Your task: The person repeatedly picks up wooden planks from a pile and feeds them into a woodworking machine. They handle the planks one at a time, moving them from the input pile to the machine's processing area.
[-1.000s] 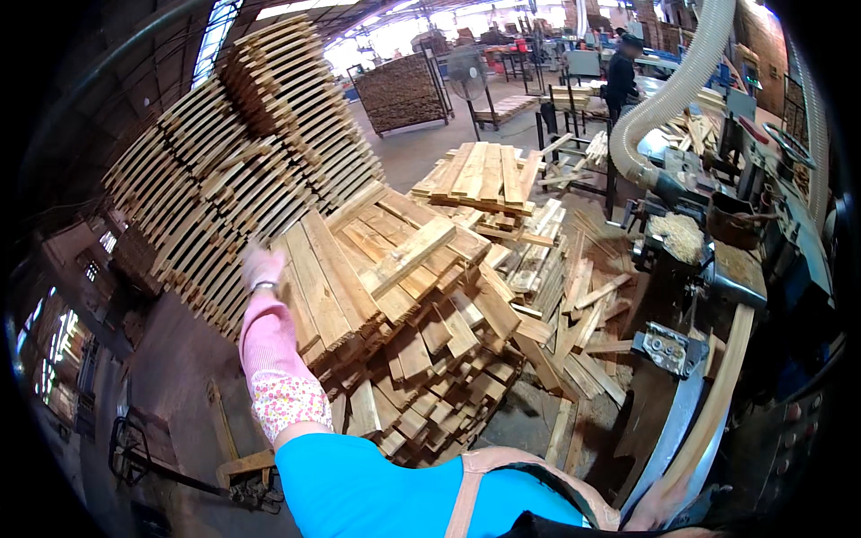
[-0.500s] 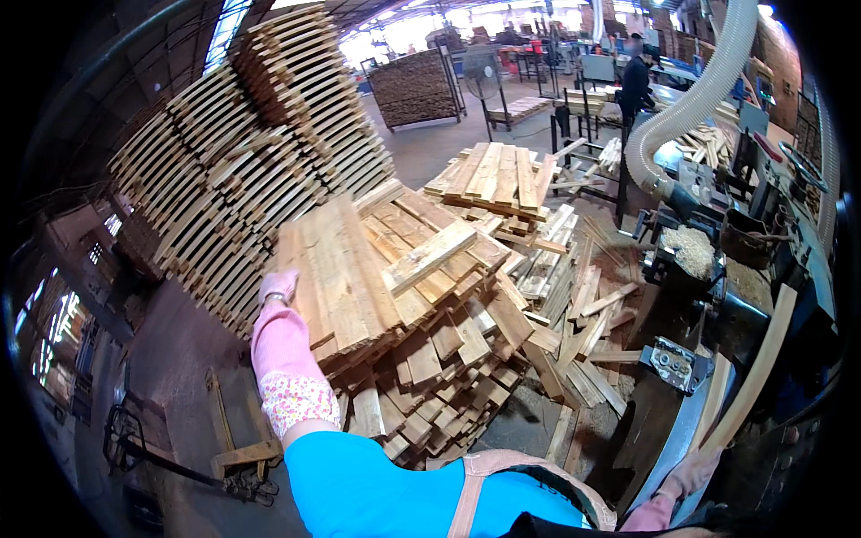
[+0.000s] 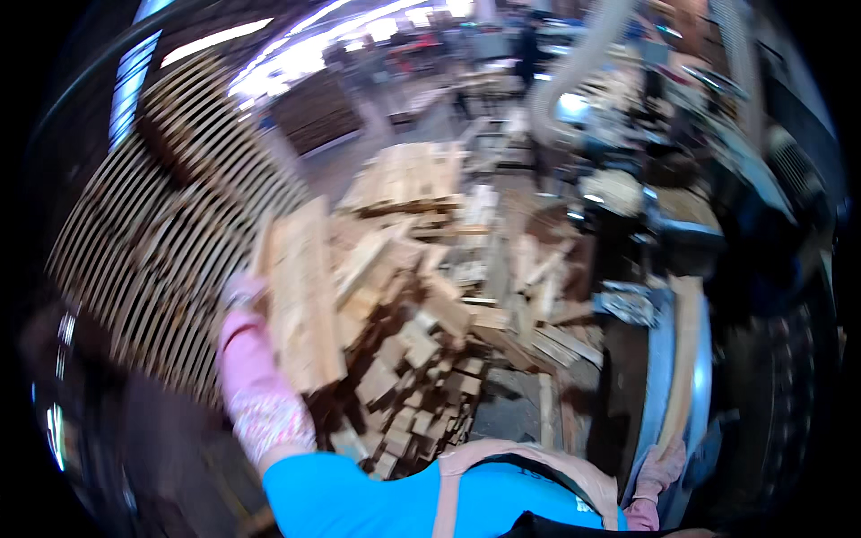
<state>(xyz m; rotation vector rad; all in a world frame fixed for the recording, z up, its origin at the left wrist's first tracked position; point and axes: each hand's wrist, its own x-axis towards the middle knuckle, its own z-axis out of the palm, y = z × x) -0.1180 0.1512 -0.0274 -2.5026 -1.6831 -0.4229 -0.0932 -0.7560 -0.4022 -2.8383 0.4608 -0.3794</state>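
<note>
- My left hand [image 3: 244, 291], in a pink sleeve [image 3: 240, 345] with a flowered cuff, is at the left edge of some broad, flat, pale-yellow wooden planks [image 3: 305, 296]; its fingers are blurred and partly hidden, so I cannot tell how tightly they close.
- The planks look smooth-faced, with straight long edges and light brown streaks; they slant at the left side of the heaped pile of short wooden pieces [image 3: 413, 403], in front of the tall slatted stack of timber [image 3: 152, 233].
- My right hand [image 3: 662, 466] is closed round the near end of a long, narrow, light-tan wooden strip [image 3: 683, 350].
- That strip runs away from me along the shiny blue-grey metal machine bed [image 3: 657, 350], its length bent by the lens.
- Half a second ago the planks lay flatter and showed a broader face; now they are tipped and look narrower.
- The strip then angled out to the right beyond the bed; now it lines up with it.
- My view has swung right, and most of the surroundings have blurred.
</note>
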